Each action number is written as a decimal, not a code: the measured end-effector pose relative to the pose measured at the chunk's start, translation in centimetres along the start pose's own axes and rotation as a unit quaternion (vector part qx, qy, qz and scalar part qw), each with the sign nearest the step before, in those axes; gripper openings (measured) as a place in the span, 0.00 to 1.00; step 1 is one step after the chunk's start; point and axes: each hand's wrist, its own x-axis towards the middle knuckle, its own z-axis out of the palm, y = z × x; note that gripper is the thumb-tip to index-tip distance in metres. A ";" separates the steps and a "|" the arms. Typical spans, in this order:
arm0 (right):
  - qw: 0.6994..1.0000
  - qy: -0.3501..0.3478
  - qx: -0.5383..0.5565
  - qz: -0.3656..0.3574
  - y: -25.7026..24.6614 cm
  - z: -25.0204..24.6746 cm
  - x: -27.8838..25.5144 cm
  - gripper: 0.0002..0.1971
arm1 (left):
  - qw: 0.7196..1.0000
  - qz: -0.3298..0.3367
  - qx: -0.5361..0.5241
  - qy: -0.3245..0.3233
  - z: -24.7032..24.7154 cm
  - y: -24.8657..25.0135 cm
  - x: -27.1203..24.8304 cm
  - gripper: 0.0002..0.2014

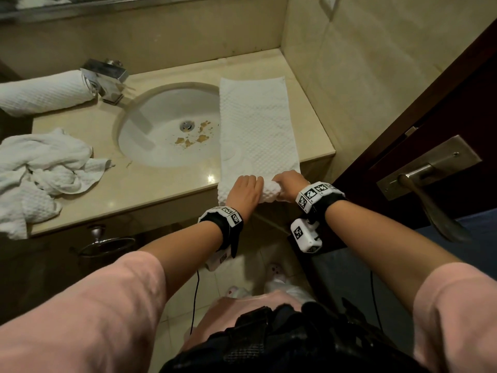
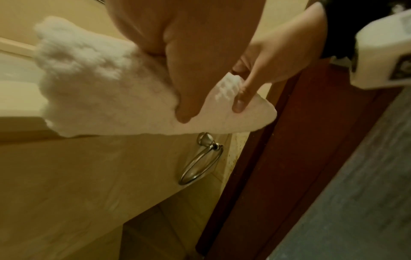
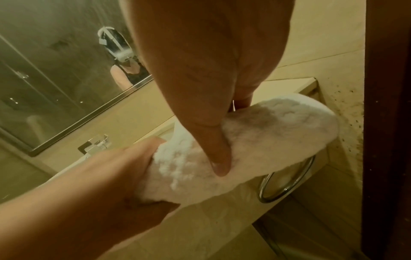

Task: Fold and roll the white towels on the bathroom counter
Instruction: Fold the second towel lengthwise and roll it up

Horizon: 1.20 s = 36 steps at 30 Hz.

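A white waffle towel (image 1: 256, 122), folded into a long strip, lies on the beige counter (image 1: 150, 184) to the right of the sink. Its near end is curled into a short roll (image 1: 270, 193) at the counter's front edge. My left hand (image 1: 243, 192) grips the left part of that roll (image 2: 100, 84). My right hand (image 1: 291, 184) grips its right part (image 3: 266, 133), thumb pressed on top. A finished rolled towel (image 1: 45, 92) lies at the far left by the faucet. A crumpled pile of white towels (image 1: 40, 173) sits on the counter's left end.
The oval sink (image 1: 172, 125) holds brown debris near its drain. A chrome faucet (image 1: 107, 79) stands behind it. A towel ring (image 1: 107, 244) hangs below the counter front. A dark wooden door with a lever handle (image 1: 430, 200) stands close on the right.
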 end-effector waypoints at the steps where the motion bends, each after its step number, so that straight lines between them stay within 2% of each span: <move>1: 1.000 -0.001 0.004 -0.003 0.1 -0.1 0.2 0.15 | 1.000 -0.007 -0.008 -0.023 -0.7 0.0 0.3 0.14; 3: 1.000 0.000 0.016 -0.006 0.3 0.0 0.5 0.16 | 0.995 -0.028 -0.014 -0.094 -1.3 -0.1 1.1 0.13; 5: 1.000 0.013 0.019 -0.008 0.3 0.3 0.6 0.18 | 0.995 -0.024 -0.024 -0.095 -1.3 -0.7 2.0 0.16; 9: 0.993 0.106 -0.047 -0.036 0.4 1.9 -0.3 0.25 | 0.989 -0.029 -0.074 -0.124 -1.8 -1.7 2.9 0.20; 11: 0.988 0.126 -0.073 -0.047 0.4 3.0 -0.8 0.29 | 0.984 -0.027 -0.112 -0.136 -2.1 -2.0 3.4 0.23; 14: 0.987 0.142 -0.064 -0.033 0.4 4.0 -0.5 0.22 | 0.978 -0.015 -0.143 -0.150 -2.1 -2.4 3.8 0.23; 19: 0.997 0.052 -0.059 0.015 0.0 2.6 1.6 0.15 | 0.980 -0.011 -0.146 -0.136 -1.5 -2.9 3.7 0.23; 22: 0.996 0.027 -0.081 0.012 0.1 1.6 2.3 0.14 | 0.985 -0.007 -0.139 -0.105 -1.2 -3.1 3.3 0.24; 25: 0.995 0.021 -0.093 0.011 0.0 1.1 2.3 0.14 | 0.988 0.012 -0.138 -0.071 -0.7 -3.6 3.2 0.33; 29: 0.996 -0.018 -0.081 0.016 -0.3 0.7 2.9 0.16 | 0.987 0.020 -0.125 -0.101 -1.1 -4.6 3.7 0.41; 33: 0.995 -0.064 -0.078 0.009 -0.4 0.1 3.9 0.16 | 0.971 -0.017 -0.180 -0.158 -1.3 -5.0 4.2 0.40; 36: 0.989 -0.103 -0.110 -0.001 -0.1 -0.8 4.6 0.20 | 0.964 -0.039 -0.190 -0.181 -1.1 -5.5 4.6 0.46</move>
